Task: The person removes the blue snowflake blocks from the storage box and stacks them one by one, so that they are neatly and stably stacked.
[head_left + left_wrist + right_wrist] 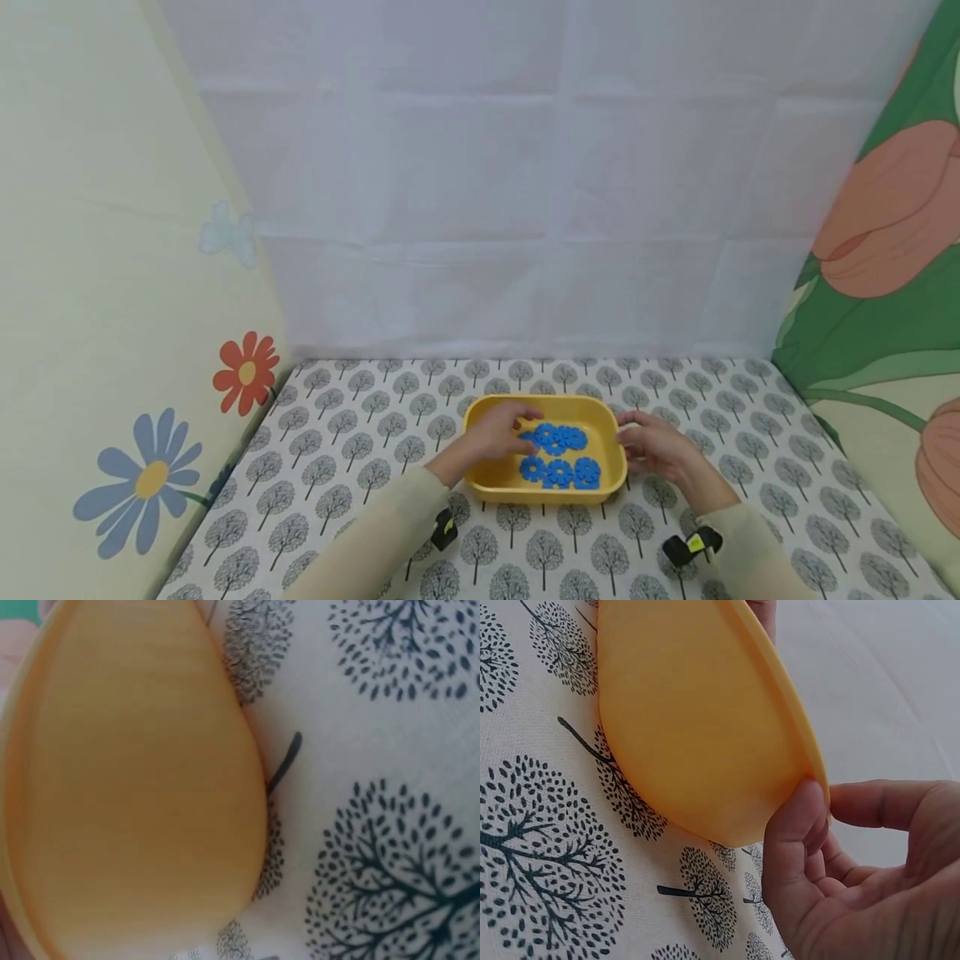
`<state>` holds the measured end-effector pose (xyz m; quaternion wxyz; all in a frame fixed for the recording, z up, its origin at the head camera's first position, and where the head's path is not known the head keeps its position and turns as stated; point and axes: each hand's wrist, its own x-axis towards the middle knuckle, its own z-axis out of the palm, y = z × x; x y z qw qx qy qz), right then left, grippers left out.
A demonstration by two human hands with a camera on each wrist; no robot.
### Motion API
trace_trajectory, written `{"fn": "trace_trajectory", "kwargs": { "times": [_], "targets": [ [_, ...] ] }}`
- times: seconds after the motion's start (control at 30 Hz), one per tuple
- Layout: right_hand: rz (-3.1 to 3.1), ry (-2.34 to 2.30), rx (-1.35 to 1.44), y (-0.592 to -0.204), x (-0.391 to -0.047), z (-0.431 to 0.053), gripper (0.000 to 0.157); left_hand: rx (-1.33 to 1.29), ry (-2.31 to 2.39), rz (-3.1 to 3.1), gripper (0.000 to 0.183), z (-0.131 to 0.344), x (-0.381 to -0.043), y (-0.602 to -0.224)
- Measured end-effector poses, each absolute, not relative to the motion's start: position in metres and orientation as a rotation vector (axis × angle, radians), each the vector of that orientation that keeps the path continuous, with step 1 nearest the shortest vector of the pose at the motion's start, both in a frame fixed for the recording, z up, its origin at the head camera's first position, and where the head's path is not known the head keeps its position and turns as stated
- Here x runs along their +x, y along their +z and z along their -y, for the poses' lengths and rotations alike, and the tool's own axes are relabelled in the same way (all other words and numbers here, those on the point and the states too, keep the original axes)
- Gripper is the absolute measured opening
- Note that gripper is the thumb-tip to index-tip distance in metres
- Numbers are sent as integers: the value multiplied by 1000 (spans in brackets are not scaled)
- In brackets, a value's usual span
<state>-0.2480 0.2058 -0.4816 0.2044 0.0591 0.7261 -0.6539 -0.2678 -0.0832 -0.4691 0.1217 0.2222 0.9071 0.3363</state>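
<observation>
A yellow plastic tray [546, 495] with raised sides sits on the tree-patterned cloth. Blue snowflake-shaped plastic discs [558, 473] lie inside it in two groups, some overlapping. My left hand [498, 431] reaches over the tray's left side, thumb and index finger spread apart close to the upper discs. Only a sliver of that hand shows at the edge of the left wrist view, past the tray wall [142, 780]. At the opposite end, my right hand [855, 862] pinches the tray's rim between thumb and fingers.
The cloth [337, 500] with printed trees covers the table around the tray. A white sheet [480, 208] hangs behind, and flower-printed fabric [90, 292] stands at both sides. Each wrist wears a black band [690, 546].
</observation>
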Motion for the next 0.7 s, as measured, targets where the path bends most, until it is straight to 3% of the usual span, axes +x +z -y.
{"fn": "trace_trajectory", "kwargs": {
  "times": [0.7],
  "targets": [
    [-1973,-1868,132,-481,-247,-207,38,550,757,-2750,48,49,-263,-476]
  ]
}}
